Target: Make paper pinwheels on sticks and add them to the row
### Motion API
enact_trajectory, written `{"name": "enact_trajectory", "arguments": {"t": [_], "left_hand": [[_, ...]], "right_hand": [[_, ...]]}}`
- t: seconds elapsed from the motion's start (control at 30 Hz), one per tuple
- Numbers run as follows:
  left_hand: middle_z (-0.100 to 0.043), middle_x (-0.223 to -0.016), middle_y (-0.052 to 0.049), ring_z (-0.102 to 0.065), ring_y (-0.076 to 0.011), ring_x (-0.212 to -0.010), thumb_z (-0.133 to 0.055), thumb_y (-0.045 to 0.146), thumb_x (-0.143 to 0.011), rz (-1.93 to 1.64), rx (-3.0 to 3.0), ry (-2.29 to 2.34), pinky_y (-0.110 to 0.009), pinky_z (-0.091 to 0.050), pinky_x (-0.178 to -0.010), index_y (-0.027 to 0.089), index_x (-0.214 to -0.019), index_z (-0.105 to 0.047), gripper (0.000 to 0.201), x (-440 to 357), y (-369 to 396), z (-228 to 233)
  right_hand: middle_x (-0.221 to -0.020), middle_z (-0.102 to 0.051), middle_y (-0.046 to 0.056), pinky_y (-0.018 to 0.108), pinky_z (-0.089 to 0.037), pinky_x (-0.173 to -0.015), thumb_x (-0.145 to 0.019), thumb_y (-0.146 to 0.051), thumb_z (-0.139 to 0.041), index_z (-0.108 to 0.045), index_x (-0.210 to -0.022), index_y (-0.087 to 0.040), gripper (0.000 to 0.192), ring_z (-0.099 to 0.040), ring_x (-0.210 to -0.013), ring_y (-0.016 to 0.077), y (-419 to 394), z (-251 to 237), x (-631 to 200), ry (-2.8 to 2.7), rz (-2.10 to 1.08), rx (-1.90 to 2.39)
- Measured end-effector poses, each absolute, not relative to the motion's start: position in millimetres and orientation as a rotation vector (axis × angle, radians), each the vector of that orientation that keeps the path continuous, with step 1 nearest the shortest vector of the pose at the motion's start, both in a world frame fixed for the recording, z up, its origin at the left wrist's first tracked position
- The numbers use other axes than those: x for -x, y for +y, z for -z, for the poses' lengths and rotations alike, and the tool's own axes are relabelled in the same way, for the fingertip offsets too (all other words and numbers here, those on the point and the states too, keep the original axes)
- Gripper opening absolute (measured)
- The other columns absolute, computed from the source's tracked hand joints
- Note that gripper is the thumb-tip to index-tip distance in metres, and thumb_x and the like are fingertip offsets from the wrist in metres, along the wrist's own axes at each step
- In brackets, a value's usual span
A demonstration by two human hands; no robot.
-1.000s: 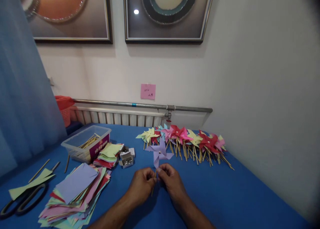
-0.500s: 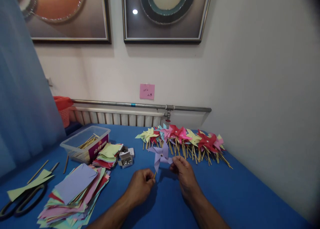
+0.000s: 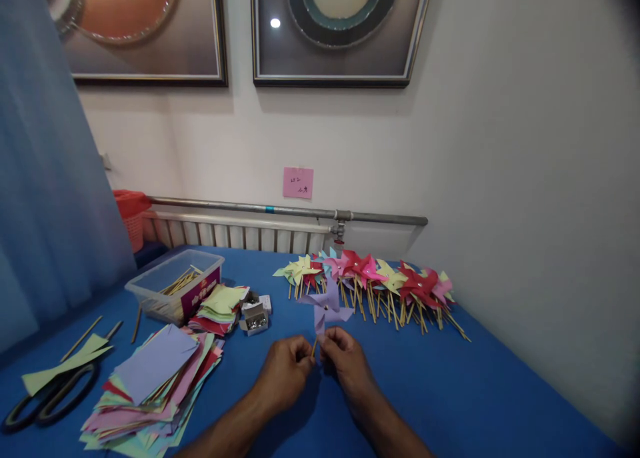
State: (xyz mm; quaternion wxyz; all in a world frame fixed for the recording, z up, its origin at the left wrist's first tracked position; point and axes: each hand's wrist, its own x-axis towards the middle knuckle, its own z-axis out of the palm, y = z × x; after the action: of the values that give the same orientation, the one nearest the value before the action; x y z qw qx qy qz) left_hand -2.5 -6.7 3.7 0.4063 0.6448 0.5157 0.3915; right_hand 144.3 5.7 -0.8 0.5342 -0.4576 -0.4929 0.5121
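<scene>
The counter [image 3: 450,391], covered in blue cloth, fills the lower part of the view and runs back to a white wall w/ a radiator [image 3: 235,235] along its far edge. A blue curtain [image 3: 50,178] hangs at the counter's left side. Near the front-left corner lies a big loose stack of coloured paper squares [image 3: 155,385], w/ black-handled scissors [image 3: 50,398] further left by the left edge. A clear plastic box [image 3: 175,285] holding wooden sticks sits toward the far-left, a smaller paper pile [image 3: 220,308] just beside it, and a small open box of pins [image 3: 255,320] next to that. Along the far edge, right of centre, a row of finished pinwheels [image 3: 370,278] lies in a line, sticks pointing toward the person.

Near the middle of the counter's front, the left hand [image 3: 283,371] and right hand [image 3: 343,358] meet. Both sets of fingers are closed, pinching the thin stick of a purple pinwheel [image 3: 325,307], which stands roughly upright just above the hands, in front of the row. The two hands are about touching at the stick; forearms come in from the front edge.
</scene>
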Motion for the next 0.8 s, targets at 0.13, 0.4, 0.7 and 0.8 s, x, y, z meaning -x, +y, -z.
{"name": "enact_trajectory", "arguments": {"t": [0.13, 0.4, 0.7, 0.8], "left_hand": [[-0.047, -0.056, 0.004, -0.042, -0.0109, -0.054, -0.053, 0.017, -0.073, -0.983, -1.626, 1.276, -0.023, -0.029, -0.053, 0.018, -0.065, -0.053, 0.008, 1, -9, -4], [-0.048, -0.056, 0.004, -0.043, -0.0111, -0.054, -0.054, 0.019, -0.075, -0.979, -1.628, 1.257, -0.023, -0.03, -0.053, 0.018, -0.067, -0.055, 0.007, -1, -9, -1], [-0.049, -0.057, 0.004, -0.043, -0.0109, -0.055, -0.055, 0.021, -0.076, -0.96, -1.629, 1.242, -0.023, -0.029, -0.053, 0.019, -0.066, -0.052, 0.011, -1, -8, 1], [-0.048, -0.056, 0.004, -0.042, -0.0108, -0.055, -0.055, 0.02, -0.076, -0.978, -1.61, 1.245, -0.023, -0.029, -0.053, 0.019, -0.066, -0.053, 0.01, -1, -8, 1]], "right_hand": [[-0.049, -0.051, -0.006, 0.024, -0.031, -0.045, -0.069, -0.054, -0.074, -0.055, -0.065, -0.021, 0.038, -0.04, -0.044, 0.0094, 9, 5, -145, -1.211, -1.193, 1.122], [-0.05, -0.049, -0.007, 0.023, -0.03, -0.046, -0.067, -0.056, -0.075, -0.056, -0.066, -0.021, 0.04, -0.038, -0.046, 0.0096, 10, 9, -144, -1.211, -1.194, 1.105], [-0.048, -0.049, -0.005, 0.024, -0.029, -0.046, -0.065, -0.059, -0.073, -0.053, -0.06, -0.022, 0.043, -0.038, -0.047, 0.0108, 21, 27, -141, -1.225, -1.134, 1.107], [-0.05, -0.05, -0.005, 0.024, -0.03, -0.046, -0.064, -0.058, -0.076, -0.055, -0.063, -0.021, 0.042, -0.04, -0.047, 0.0109, 19, 25, -142, -1.21, -1.159, 1.102]]}}
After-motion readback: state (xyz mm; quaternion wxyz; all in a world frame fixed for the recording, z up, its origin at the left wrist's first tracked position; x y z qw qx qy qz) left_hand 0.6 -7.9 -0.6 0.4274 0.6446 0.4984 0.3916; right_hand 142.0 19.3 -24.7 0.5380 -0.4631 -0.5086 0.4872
